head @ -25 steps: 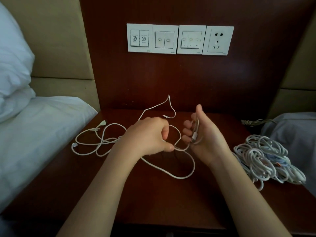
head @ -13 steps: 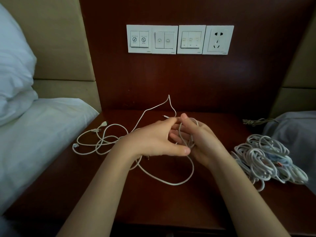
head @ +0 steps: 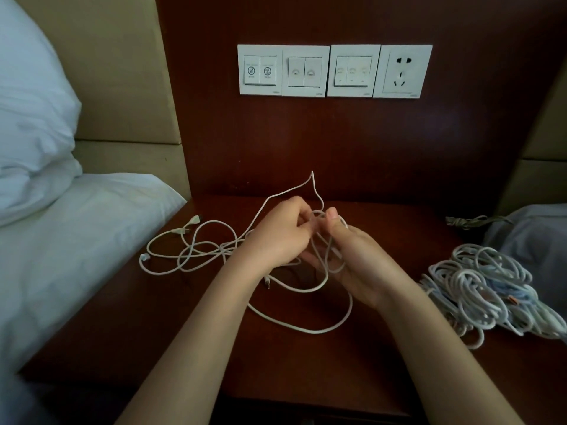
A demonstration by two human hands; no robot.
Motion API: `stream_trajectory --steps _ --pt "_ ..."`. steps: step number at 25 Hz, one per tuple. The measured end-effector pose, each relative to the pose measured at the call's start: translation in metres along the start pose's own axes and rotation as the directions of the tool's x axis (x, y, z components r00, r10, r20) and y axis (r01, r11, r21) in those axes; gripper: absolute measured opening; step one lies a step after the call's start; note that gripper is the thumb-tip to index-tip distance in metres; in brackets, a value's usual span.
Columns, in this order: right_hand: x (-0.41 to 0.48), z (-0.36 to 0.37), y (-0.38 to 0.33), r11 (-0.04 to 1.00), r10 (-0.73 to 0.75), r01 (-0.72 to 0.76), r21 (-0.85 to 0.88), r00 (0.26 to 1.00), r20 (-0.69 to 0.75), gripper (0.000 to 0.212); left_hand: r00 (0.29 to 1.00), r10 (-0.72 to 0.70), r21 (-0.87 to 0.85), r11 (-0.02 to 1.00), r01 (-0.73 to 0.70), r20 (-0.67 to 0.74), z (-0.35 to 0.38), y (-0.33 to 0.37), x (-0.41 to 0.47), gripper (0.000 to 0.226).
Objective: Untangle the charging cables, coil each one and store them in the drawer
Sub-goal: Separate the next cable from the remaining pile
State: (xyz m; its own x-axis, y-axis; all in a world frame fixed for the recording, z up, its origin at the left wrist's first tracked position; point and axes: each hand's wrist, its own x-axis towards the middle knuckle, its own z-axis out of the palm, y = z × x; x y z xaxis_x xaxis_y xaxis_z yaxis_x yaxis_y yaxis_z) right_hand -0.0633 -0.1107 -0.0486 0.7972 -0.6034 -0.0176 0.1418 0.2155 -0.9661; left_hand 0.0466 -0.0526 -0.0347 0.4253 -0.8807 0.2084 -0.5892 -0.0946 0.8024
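Cable (head: 294, 326) loops near nightstand (head: 306, 369) front edge.

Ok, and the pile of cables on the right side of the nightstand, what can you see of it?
The pile of cables is a loose, tangled heap of thin white cords, rubbery-looking, with a few pale blue strands and a small orange bit near its right side. It rests on the dark wooden nightstand near the right edge, beside grey fabric. Neither hand touches it; no separate coils can be made out.
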Motion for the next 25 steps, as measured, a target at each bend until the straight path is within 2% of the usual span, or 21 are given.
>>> stream_trajectory --steps 2,6,9,11,13,17,20,22,25 --pt "0.002 -0.002 0.001 0.999 0.021 -0.022 -0.046 1.0 -0.015 0.042 0.999 0.033 0.017 0.999 -0.034 0.03 0.002 0.0 0.0 0.014" --pt "0.003 -0.003 -0.001 1.0 0.03 -0.03 0.004 1.0 0.0 0.044 0.985 0.171 0.053 0.984 -0.171 -0.012 0.003 0.0 0.003 0.009" --pt "0.004 -0.004 -0.002 0.999 0.013 -0.014 0.044 0.999 0.037 0.045 0.979 0.206 -0.072 0.976 -0.205 -0.002 -0.004 0.002 0.0 0.012" --pt "0.004 -0.004 -0.002 1.0 0.0 -0.001 0.016 0.999 0.053 0.049 0.981 0.179 -0.193 0.968 -0.161 0.08 -0.009 0.004 -0.004 0.017" --pt "0.004 -0.004 -0.001 0.999 -0.005 0.008 -0.031 0.997 0.073 0.052 0.984 0.089 -0.295 0.955 -0.041 0.154 -0.012 0.006 -0.007 0.021" --pt "0.003 -0.003 0.0 0.993 -0.018 0.031 -0.111 0.993 0.114 0.05 0.995 -0.042 -0.396 0.915 0.073 0.085 -0.01 0.003 -0.003 0.019" --pt "0.0 -0.001 -0.002 0.986 -0.028 0.059 -0.155 0.981 0.194 0.057 0.984 -0.097 -0.495 0.854 0.159 0.149 -0.013 0.003 -0.001 0.011" --pt "-0.003 -0.001 -0.002 0.98 -0.046 0.09 -0.177 0.969 0.243 0.054 0.986 -0.083 -0.522 0.84 0.149 0.147 -0.014 0.003 -0.001 0.009" --pt "-0.005 -0.003 -0.001 0.979 -0.072 0.117 -0.165 0.964 0.258 0.047 0.998 -0.042 -0.438 0.897 0.062 0.056 -0.011 0.006 -0.002 0.009"
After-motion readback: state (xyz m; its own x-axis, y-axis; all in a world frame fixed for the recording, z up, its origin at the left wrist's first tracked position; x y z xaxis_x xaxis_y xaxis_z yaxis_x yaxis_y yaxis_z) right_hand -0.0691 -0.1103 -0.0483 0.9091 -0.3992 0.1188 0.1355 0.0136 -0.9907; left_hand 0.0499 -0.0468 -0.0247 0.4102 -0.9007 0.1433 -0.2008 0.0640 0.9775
